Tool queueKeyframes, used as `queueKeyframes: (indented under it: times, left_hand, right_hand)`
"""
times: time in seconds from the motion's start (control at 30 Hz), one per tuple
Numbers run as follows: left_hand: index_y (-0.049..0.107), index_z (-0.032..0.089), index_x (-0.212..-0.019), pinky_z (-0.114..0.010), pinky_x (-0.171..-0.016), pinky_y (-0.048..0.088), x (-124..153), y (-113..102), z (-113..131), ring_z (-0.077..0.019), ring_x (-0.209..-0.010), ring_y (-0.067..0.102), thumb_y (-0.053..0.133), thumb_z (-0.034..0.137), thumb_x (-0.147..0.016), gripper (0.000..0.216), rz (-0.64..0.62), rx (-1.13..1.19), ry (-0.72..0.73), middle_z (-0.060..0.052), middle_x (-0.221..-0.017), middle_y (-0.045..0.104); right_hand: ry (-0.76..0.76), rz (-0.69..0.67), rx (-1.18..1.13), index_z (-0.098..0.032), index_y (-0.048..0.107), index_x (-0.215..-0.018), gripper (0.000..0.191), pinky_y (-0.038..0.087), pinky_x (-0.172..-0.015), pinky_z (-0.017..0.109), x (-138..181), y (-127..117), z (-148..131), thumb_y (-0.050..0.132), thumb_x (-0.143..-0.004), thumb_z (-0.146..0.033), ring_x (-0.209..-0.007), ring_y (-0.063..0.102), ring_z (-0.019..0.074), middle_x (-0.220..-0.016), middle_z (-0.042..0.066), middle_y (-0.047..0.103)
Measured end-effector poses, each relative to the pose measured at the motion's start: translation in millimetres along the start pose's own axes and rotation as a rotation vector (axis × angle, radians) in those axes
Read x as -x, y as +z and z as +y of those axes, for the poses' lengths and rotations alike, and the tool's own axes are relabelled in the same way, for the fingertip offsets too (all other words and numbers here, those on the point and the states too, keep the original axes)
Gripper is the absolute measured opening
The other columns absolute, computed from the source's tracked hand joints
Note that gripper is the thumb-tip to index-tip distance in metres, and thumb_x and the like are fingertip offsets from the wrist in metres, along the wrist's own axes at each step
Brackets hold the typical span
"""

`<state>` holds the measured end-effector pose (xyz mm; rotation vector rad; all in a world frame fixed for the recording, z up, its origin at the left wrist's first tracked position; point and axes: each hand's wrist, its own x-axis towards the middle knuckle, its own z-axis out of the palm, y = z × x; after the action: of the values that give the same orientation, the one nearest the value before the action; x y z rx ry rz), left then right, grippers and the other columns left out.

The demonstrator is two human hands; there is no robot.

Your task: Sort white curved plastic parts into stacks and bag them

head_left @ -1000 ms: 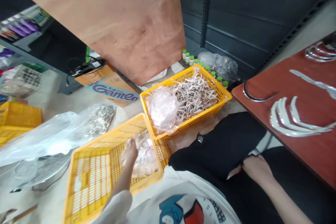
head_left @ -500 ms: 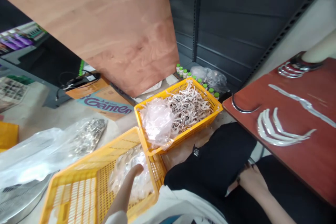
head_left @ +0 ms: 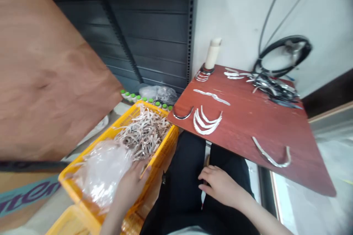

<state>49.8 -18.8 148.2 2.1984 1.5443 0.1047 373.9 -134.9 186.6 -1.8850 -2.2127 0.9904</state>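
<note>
My left hand point(head_left: 135, 178) reaches over the near right side of a yellow plastic basket point(head_left: 162, 154), thumb apart from the fingers, with no object visible in it. Beside it in the basket are a clear plastic bag point(head_left: 106, 169) and a heap of curved whitish strips point(head_left: 143, 128). My right hand point(head_left: 217, 183) rests over my lap, its fingers closed on a slim, light, pointed tool point(head_left: 203, 196) with a reddish tip. Just above my lap, a red-brown board point(head_left: 248, 121) bears several curved white strips point(head_left: 206, 122), a dark curved strip point(head_left: 183, 115) and a single pale one point(head_left: 271, 158).
A pale tube point(head_left: 213, 55) with rings round its base stands at the board's back corner. Dark strips and a black cable coil point(head_left: 286, 57) lie at the far side. Green-capped bottles point(head_left: 138, 98) line the floor behind the basket. A brown panel point(head_left: 49, 69) leans at left.
The view has swung right, showing more of the board. My left hand has moved from the lower yellow crate to the strip-filled basket. My right hand remains over my lap.
</note>
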Motion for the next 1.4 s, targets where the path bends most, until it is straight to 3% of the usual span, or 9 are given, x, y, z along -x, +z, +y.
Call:
queueKeyframes:
  times: [0.17, 0.33, 0.47, 0.57, 0.7, 0.87, 1.13, 1.3, 1.4]
  left_hand:
    - [0.055, 0.029, -0.133, -0.035, -0.106, 0.048, -28, 16, 147, -0.0179, -0.123, 0.057, 0.042, 0.032, -0.098, 0.038, 0.043, 0.111, 0.614, -0.005, -0.135, 0.060]
    - [0.039, 0.024, -0.146, -0.048, -0.119, 0.031, -56, 42, 203, -0.0241, -0.136, 0.046, 0.047, 0.027, -0.095, 0.052, 0.327, 0.040, 0.777, -0.009, -0.147, 0.049]
    - [0.031, 0.018, -0.150, -0.056, -0.122, 0.016, -82, 66, 214, -0.0280, -0.142, 0.037, 0.048, 0.028, -0.095, 0.059, 0.474, 0.013, 0.709, -0.013, -0.150, 0.045]
    - [0.026, 0.018, -0.152, -0.060, -0.121, 0.011, -89, 78, 217, -0.0297, -0.143, 0.036, 0.049, 0.028, -0.095, 0.062, 0.541, 0.048, 0.647, -0.015, -0.151, 0.043]
    - [0.022, 0.019, -0.154, -0.061, -0.121, 0.011, -89, 89, 217, -0.0305, -0.145, 0.032, 0.050, 0.026, -0.093, 0.067, 0.622, 0.109, 0.601, -0.016, -0.151, 0.043]
    - [0.026, 0.021, -0.153, -0.060, -0.122, 0.007, -94, 98, 210, -0.0292, -0.144, 0.035, 0.051, 0.022, -0.092, 0.066, 0.621, 0.066, 0.649, -0.015, -0.147, 0.048]
    - [0.024, 0.022, -0.154, -0.061, -0.121, 0.007, -98, 102, 203, -0.0302, -0.142, 0.038, 0.051, 0.022, -0.091, 0.068, 0.621, 0.046, 0.681, -0.014, -0.146, 0.050]
    - [0.026, 0.021, -0.153, -0.059, -0.122, 0.006, -98, 101, 203, -0.0294, -0.143, 0.035, 0.051, 0.022, -0.091, 0.067, 0.609, 0.065, 0.691, -0.014, -0.145, 0.051]
    - [0.028, 0.021, -0.153, -0.060, -0.121, 0.006, -99, 101, 203, -0.0289, -0.144, 0.033, 0.051, 0.022, -0.091, 0.066, 0.608, 0.066, 0.689, -0.014, -0.146, 0.050]
  right_hand:
    - [-0.104, 0.354, -0.162, -0.024, 0.070, -0.104, 0.024, 0.045, -0.089, 0.029, 36, -71, 18, 0.049, -0.098, -0.035, -0.095, 0.063, 0.0170, -0.100, 0.004, 0.071]
    - [0.167, 0.801, -0.130, -0.022, 0.070, -0.096, 0.026, 0.048, -0.086, 0.031, 46, -142, 91, 0.050, -0.095, -0.039, -0.094, 0.066, 0.0192, -0.099, 0.005, 0.073]
    - [0.400, 1.069, -0.052, -0.020, 0.070, -0.096, 0.024, 0.048, -0.085, 0.031, 29, -193, 169, 0.054, -0.089, -0.037, -0.092, 0.066, 0.0206, -0.100, 0.006, 0.073]
    - [0.602, 1.045, 0.194, -0.017, 0.069, -0.102, 0.028, 0.045, -0.080, 0.030, 6, -225, 216, 0.047, -0.092, -0.031, -0.090, 0.064, 0.0201, -0.103, 0.008, 0.072]
    - [0.667, 1.030, 0.347, -0.014, 0.069, -0.107, 0.031, 0.038, -0.085, 0.036, -27, -251, 250, 0.045, -0.092, -0.024, -0.100, 0.056, 0.0262, -0.112, 0.015, 0.066]
    - [0.663, 0.954, 0.562, -0.011, 0.072, -0.103, 0.036, 0.028, -0.091, 0.043, -53, -270, 275, 0.038, -0.094, -0.015, -0.110, 0.044, 0.0311, -0.115, 0.020, 0.061]
    - [0.635, 0.909, 0.671, -0.010, 0.074, -0.090, 0.034, 0.028, -0.084, 0.038, -62, -286, 289, 0.041, -0.094, -0.016, -0.100, 0.050, 0.0275, -0.102, 0.019, 0.066]
    - [0.638, 1.077, 0.652, -0.017, 0.069, -0.116, 0.040, 0.030, -0.075, 0.033, -38, -288, 279, 0.034, -0.100, -0.027, -0.085, 0.058, 0.0228, -0.093, 0.014, 0.071]
    - [0.588, 1.224, 0.526, -0.021, 0.069, -0.113, 0.036, 0.033, -0.072, 0.030, -23, -285, 270, 0.040, -0.098, -0.035, -0.082, 0.062, 0.0225, -0.089, 0.010, 0.073]
